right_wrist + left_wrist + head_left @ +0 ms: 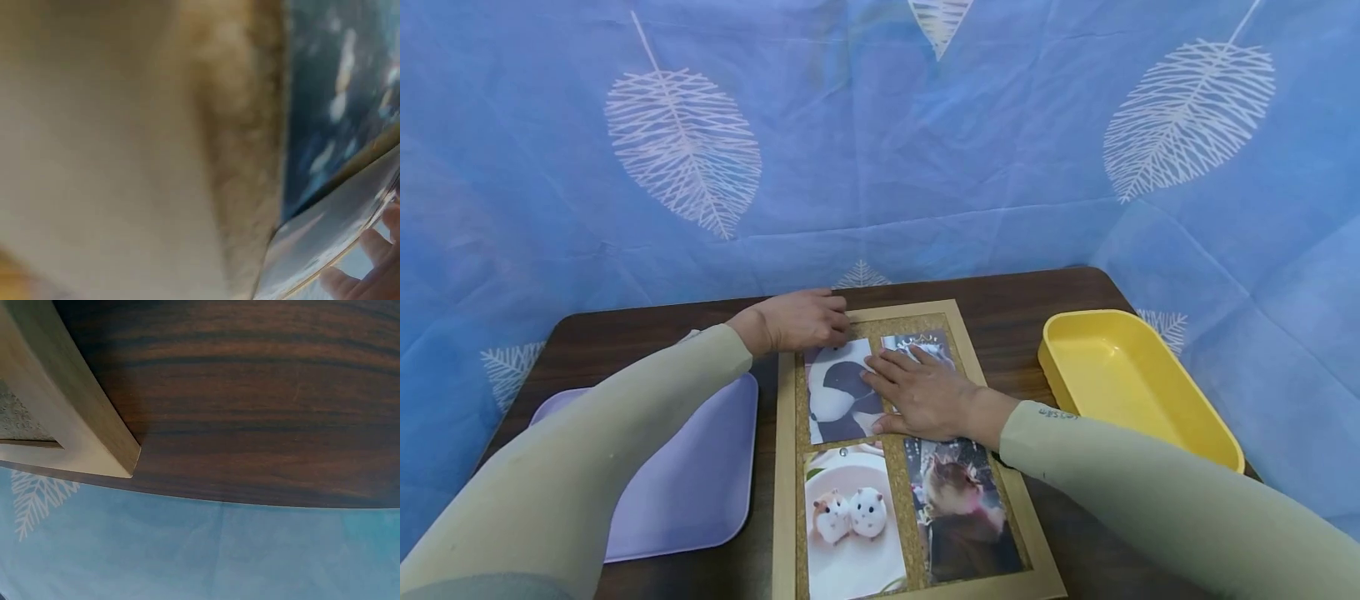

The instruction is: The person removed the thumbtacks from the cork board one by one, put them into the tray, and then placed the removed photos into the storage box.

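Observation:
A cork board (895, 454) in a light wooden frame lies on the table, with several photos on it. My left hand (808, 321) is at its top left, fingers bent downward over the top edge of a black-and-white photo (842, 396); its fingertips are hidden, and I cannot tell whether they pinch anything. My right hand (928, 398) lies flat with spread fingers across the upper right photo (925, 340), thumb reaching toward the black-and-white one. Below are a photo of two hamsters (850, 533), with a small round pin (843, 452) at its top, and a darker animal photo (966, 521).
A purple tray (700, 475) sits left of the board, partly under my left arm. To the right stands a yellow bin (1120, 367), overlapped by my right sleeve. The board's wooden corner (100, 437) lies near the table's far edge, before a blue cloth (925, 167).

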`<action>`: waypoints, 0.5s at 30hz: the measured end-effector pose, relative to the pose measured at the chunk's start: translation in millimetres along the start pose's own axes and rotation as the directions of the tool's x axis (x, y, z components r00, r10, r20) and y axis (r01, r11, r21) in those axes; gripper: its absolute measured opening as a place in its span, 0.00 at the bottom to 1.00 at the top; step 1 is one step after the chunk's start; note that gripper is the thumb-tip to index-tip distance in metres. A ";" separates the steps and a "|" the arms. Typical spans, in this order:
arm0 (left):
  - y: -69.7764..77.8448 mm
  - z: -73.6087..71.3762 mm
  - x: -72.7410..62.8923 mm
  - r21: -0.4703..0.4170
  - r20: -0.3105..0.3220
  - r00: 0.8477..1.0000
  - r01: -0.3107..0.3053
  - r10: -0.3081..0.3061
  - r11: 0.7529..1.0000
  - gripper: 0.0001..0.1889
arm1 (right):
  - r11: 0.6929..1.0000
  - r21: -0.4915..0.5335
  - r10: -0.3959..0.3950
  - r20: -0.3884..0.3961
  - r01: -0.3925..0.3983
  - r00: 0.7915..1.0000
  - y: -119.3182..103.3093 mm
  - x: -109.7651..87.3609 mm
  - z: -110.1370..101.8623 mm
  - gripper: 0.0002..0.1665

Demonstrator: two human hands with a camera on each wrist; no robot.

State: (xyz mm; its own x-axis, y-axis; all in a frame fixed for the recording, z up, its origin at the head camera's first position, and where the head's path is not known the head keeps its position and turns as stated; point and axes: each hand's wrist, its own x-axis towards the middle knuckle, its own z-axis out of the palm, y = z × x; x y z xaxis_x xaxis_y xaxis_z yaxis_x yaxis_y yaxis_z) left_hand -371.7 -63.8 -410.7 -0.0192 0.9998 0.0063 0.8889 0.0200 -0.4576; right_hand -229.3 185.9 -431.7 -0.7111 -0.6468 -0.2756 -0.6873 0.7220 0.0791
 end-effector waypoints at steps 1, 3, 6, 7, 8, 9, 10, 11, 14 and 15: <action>-0.2 0.6 -0.5 -0.004 -0.005 1.000 0.003 -0.003 1.000 0.05 | 1.000 -0.012 -0.008 0.000 0.008 1.000 0.9 -1.1 0.3 0.51; -0.4 0.9 -1.5 -0.016 -0.011 1.000 0.010 -0.010 1.000 0.06 | 0.999 -0.022 -0.025 -0.005 0.025 1.000 2.5 -2.7 1.0 0.49; -1.4 1.9 -3.0 -0.045 -0.016 1.000 0.023 -0.024 0.999 0.07 | 0.999 -0.005 -0.039 0.003 0.039 0.999 4.6 -3.7 2.7 0.46; -1.7 2.3 -3.2 -0.059 -0.017 0.999 0.027 -0.028 0.998 0.07 | 0.999 0.005 -0.043 0.006 0.043 0.999 5.1 -3.6 3.4 0.45; -2.1 2.4 -3.4 -0.073 -0.017 0.999 0.031 -0.033 0.997 0.08 | 0.999 0.011 -0.045 0.007 0.045 0.999 5.4 -3.5 3.9 0.44; -2.6 2.8 -3.5 -0.089 -0.017 0.999 0.035 -0.037 0.995 0.08 | 0.999 0.015 -0.044 0.012 0.044 0.999 5.7 -3.3 4.2 0.44; -3.0 3.2 -3.7 -0.103 -0.016 0.999 0.039 -0.041 0.994 0.09 | 0.999 0.018 -0.044 0.011 0.044 0.999 5.8 -3.2 4.7 0.44; -3.2 3.8 -3.6 -0.115 -0.016 0.999 0.040 -0.042 0.993 0.09 | 0.999 0.018 -0.043 0.013 0.043 0.999 5.8 -3.1 5.1 0.44; -3.3 4.8 -3.2 -0.130 -0.008 0.999 0.037 -0.038 0.991 0.09 | 0.999 0.021 -0.047 0.011 0.047 0.999 5.3 -3.8 5.6 0.43; -3.0 4.8 -2.8 -0.129 -0.005 0.999 0.035 -0.035 0.991 0.09 | 0.999 0.022 -0.047 0.013 0.047 0.999 5.1 -4.1 5.7 0.43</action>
State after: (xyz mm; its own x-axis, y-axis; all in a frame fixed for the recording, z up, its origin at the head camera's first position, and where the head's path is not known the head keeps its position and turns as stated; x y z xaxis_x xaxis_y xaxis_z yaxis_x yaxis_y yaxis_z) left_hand -376.5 -66.7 -413.7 -0.0486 0.9985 0.0267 0.9392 0.0548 -0.3389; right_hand -229.0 193.7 -435.6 -0.6757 -0.6770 -0.2917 -0.7168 0.6959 0.0452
